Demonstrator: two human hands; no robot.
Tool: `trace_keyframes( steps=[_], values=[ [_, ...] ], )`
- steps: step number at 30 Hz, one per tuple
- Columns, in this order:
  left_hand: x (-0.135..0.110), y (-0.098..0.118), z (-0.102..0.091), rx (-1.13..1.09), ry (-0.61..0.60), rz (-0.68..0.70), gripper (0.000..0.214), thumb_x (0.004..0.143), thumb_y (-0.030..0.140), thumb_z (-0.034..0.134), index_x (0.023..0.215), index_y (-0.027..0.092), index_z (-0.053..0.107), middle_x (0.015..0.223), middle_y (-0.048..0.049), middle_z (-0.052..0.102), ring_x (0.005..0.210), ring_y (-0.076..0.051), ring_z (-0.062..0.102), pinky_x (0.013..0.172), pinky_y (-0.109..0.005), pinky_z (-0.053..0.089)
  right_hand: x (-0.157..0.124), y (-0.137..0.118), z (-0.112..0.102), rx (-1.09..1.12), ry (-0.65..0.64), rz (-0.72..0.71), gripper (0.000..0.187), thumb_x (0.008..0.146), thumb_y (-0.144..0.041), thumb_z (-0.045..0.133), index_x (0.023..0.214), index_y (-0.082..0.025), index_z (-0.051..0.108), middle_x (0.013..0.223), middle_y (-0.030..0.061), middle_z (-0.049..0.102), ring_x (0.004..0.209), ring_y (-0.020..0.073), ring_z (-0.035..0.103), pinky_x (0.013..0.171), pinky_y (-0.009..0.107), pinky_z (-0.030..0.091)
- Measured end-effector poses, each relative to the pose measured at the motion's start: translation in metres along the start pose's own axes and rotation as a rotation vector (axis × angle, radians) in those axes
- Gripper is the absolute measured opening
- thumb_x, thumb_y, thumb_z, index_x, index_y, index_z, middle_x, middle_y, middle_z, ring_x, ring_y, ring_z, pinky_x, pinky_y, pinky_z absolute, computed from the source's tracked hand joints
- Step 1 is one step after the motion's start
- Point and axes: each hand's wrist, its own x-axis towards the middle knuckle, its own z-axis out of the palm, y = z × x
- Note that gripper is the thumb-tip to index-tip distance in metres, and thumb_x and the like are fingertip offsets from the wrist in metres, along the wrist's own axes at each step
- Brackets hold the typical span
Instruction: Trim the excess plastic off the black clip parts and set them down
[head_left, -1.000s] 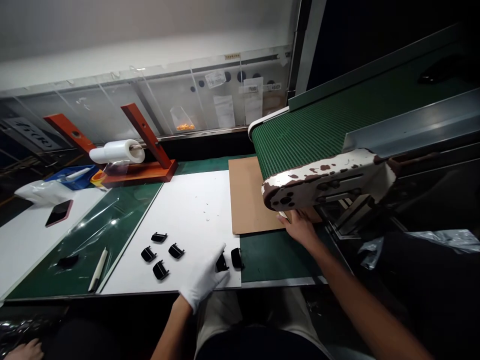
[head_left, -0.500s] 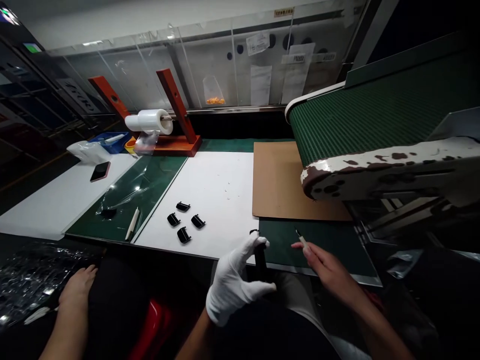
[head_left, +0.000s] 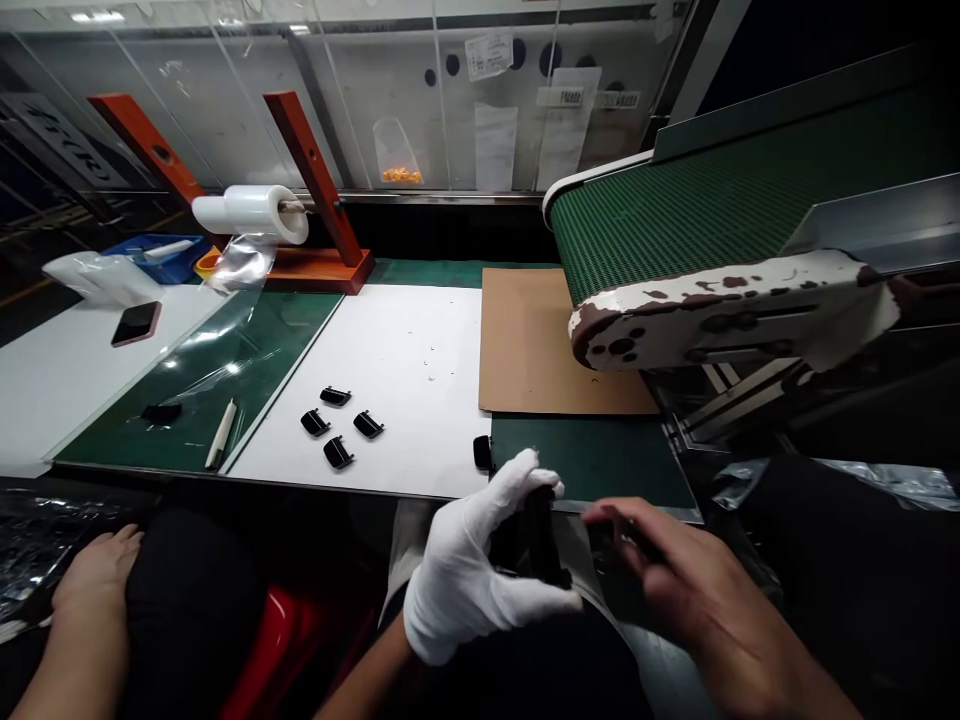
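Presently, the white-gloved left hand (head_left: 469, 570) grips a black plastic part (head_left: 534, 535), its long axis near upright, just over the front edge of the desk (head_left: 600, 460). Beside it, the blurred bare right hand (head_left: 697, 590) shows no readable grip. Posted labels (head_left: 562, 97) are too small to read.

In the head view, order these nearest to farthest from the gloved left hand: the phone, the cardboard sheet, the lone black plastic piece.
From the gloved left hand:
1. The lone black plastic piece, just ahead of the hand.
2. The cardboard sheet, farther ahead, slightly right.
3. The phone, far left.
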Motion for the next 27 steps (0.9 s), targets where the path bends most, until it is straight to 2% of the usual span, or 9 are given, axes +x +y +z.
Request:
trace_keyframes(
  steps=[3, 6, 10, 20, 27],
  values=[
    [0.000, 0.008, 0.002, 0.028, -0.018, 0.014, 0.093, 0.061, 0.032, 0.086, 0.142, 0.030, 0.039, 0.125, -0.0084, 0.062, 0.106, -0.026, 0.065, 0.100, -0.034, 0.050, 0.004, -0.015, -0.002, -0.205, 0.024, -0.136, 0.068, 0.071, -0.085, 0.036, 0.083, -0.021, 0.054, 0.065, 0.0007, 0.060, 0.052, 0.0161, 0.058, 0.049, 0.027, 0.045],
    [-0.001, 0.015, 0.004, 0.035, -0.032, 0.024, 0.095, 0.060, 0.031, 0.087, 0.142, 0.031, 0.039, 0.125, -0.0057, 0.062, 0.107, -0.024, 0.065, 0.100, -0.028, 0.050, 0.010, -0.023, -0.001, -0.381, 0.078, -0.179, 0.067, 0.064, -0.089, 0.036, 0.070, -0.022, 0.044, 0.052, -0.0048, 0.050, 0.040, 0.0129, 0.049, 0.041, 0.027, 0.034],
    [0.000, 0.021, 0.006, 0.014, -0.039, 0.017, 0.093, 0.061, 0.031, 0.086, 0.142, 0.031, 0.039, 0.125, -0.0037, 0.062, 0.107, -0.022, 0.065, 0.098, -0.024, 0.050, 0.015, -0.027, -0.001, -0.488, 0.068, -0.196, 0.069, 0.065, -0.090, 0.034, 0.071, -0.022, 0.045, 0.052, -0.0033, 0.054, 0.039, 0.0146, 0.052, 0.040, 0.027, 0.032],
    [0.003, 0.028, 0.007, 0.031, -0.065, 0.039, 0.093, 0.061, 0.028, 0.086, 0.141, 0.031, 0.039, 0.123, -0.0021, 0.063, 0.104, -0.021, 0.066, 0.096, -0.023, 0.052, 0.013, -0.028, -0.001, -0.519, 0.001, -0.175, 0.073, 0.071, -0.088, 0.022, 0.077, -0.020, 0.049, 0.053, -0.0006, 0.058, 0.042, 0.0190, 0.059, 0.041, 0.029, 0.035],
    [0.007, 0.037, 0.010, 0.153, -0.001, 0.077, 0.084, 0.061, 0.025, 0.086, 0.136, 0.027, 0.047, 0.116, -0.0020, 0.068, 0.097, -0.019, 0.070, 0.090, -0.019, 0.055, 0.016, -0.027, 0.002, -0.593, 0.097, -0.263, 0.070, 0.078, -0.082, 0.014, 0.071, -0.021, 0.048, 0.050, -0.0011, 0.054, 0.039, 0.0165, 0.056, 0.040, 0.029, 0.032]
  ],
)
